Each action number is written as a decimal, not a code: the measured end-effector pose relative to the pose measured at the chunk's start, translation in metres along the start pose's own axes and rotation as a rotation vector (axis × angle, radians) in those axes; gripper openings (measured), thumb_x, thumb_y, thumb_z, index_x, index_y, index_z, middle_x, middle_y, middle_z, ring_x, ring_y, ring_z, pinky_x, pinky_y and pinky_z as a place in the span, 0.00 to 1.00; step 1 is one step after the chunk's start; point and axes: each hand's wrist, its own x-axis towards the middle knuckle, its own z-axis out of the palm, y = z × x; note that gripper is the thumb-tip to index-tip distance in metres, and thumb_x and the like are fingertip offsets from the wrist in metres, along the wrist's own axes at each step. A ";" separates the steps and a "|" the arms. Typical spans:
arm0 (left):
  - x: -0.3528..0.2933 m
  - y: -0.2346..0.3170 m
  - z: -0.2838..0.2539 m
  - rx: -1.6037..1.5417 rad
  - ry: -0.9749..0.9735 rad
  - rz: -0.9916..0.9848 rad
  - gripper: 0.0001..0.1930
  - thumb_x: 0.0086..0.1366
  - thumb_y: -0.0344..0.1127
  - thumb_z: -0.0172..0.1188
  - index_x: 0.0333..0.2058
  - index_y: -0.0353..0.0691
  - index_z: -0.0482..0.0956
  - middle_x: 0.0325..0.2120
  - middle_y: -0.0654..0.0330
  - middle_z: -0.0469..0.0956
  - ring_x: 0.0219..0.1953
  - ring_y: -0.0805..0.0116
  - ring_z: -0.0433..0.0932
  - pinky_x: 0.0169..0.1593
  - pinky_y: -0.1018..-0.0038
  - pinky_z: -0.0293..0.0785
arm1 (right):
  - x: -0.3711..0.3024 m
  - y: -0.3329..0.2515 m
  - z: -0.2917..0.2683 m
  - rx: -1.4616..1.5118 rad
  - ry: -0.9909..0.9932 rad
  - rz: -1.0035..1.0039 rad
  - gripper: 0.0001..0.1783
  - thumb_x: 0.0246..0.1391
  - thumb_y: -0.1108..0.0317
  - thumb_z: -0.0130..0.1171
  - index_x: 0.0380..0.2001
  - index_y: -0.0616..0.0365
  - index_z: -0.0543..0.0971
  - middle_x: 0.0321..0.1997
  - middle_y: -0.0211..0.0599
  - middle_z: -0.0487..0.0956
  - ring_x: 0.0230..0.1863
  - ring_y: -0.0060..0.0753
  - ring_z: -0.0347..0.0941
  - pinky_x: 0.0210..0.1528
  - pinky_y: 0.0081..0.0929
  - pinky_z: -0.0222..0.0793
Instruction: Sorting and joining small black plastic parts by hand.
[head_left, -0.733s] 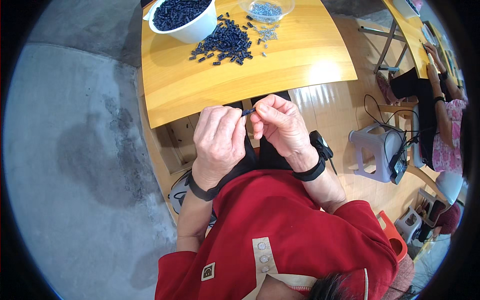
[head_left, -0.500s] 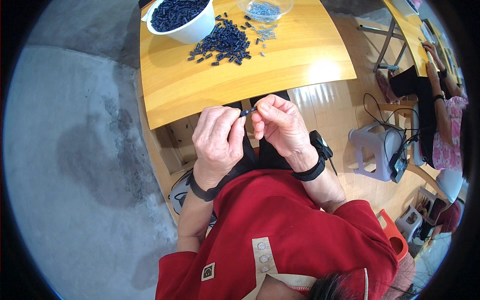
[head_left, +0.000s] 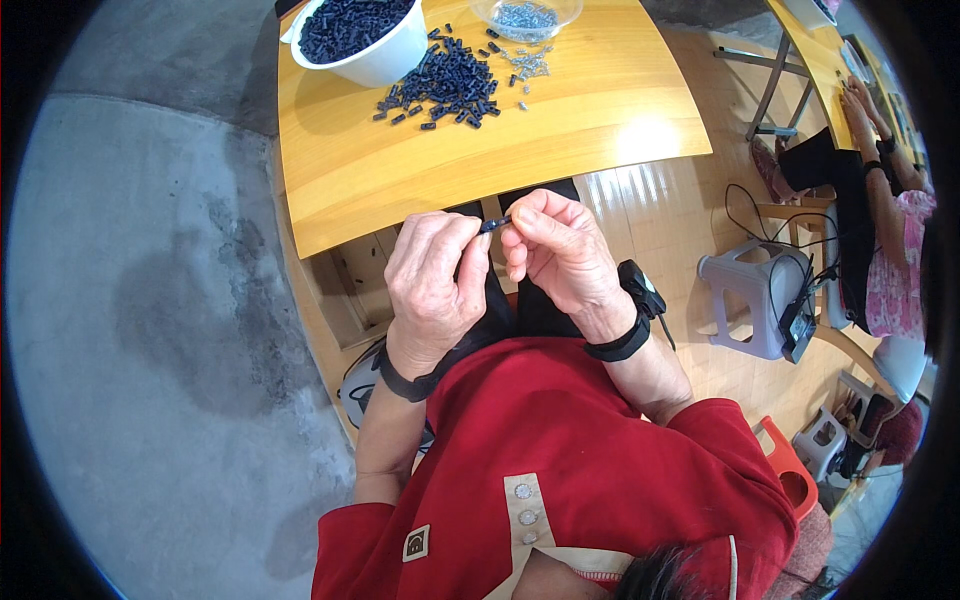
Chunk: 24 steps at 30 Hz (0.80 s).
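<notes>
wall: grey, stained | floor: glossy wood | table: yellow wood, bright glare | stool: pale plastic

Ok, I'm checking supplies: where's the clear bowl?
The clear bowl is on the table at the head view's top, right of the white tub, beyond the loose clear pieces.

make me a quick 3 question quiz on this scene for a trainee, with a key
1. True or false: the white tub stands to the left of the clear bowl.
2. Multiple choice: where are the left hand and right hand?
A) inside the tub
B) flat on the middle of the table
C) in front of the body, by the table's near edge
3. Fill in: the small part between the two hands is mainly ___ in colour.

Key: 1 true; 2 C; 3 dark.
</notes>
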 end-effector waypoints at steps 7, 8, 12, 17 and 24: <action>0.001 -0.002 0.003 0.044 -0.015 0.085 0.11 0.51 0.17 0.63 0.34 0.32 0.77 0.29 0.52 0.76 0.31 0.52 0.76 0.36 0.64 0.74 | -0.001 -0.001 0.001 -0.028 0.010 -0.014 0.06 0.62 0.69 0.59 0.35 0.60 0.79 0.30 0.37 0.82 0.24 0.24 0.77 0.27 0.22 0.77; 0.001 -0.001 0.003 0.044 -0.015 0.085 0.11 0.51 0.17 0.63 0.34 0.32 0.77 0.29 0.52 0.76 0.31 0.52 0.76 0.36 0.64 0.74 | -0.001 -0.001 0.001 -0.062 0.018 -0.034 0.05 0.62 0.69 0.59 0.35 0.60 0.78 0.30 0.38 0.82 0.24 0.24 0.77 0.27 0.22 0.77; 0.003 -0.001 0.004 0.075 -0.030 0.113 0.11 0.52 0.17 0.63 0.36 0.32 0.77 0.29 0.52 0.78 0.32 0.53 0.78 0.36 0.65 0.75 | -0.001 0.002 0.003 -0.108 0.020 -0.052 0.05 0.61 0.69 0.60 0.35 0.59 0.78 0.30 0.38 0.81 0.25 0.24 0.77 0.26 0.23 0.77; 0.000 -0.005 0.007 0.017 -0.035 0.102 0.10 0.52 0.17 0.62 0.35 0.31 0.76 0.30 0.51 0.75 0.32 0.51 0.76 0.36 0.63 0.75 | 0.012 0.000 -0.017 0.081 -0.099 0.143 0.06 0.59 0.70 0.62 0.36 0.61 0.78 0.32 0.38 0.81 0.26 0.22 0.75 0.26 0.22 0.77; -0.003 -0.013 0.007 -0.098 -0.093 -0.005 0.10 0.52 0.20 0.66 0.34 0.34 0.78 0.34 0.53 0.80 0.38 0.54 0.79 0.43 0.65 0.76 | 0.018 0.001 -0.023 0.131 -0.163 0.412 0.11 0.60 0.62 0.61 0.37 0.59 0.79 0.26 0.30 0.77 0.21 0.18 0.69 0.24 0.21 0.73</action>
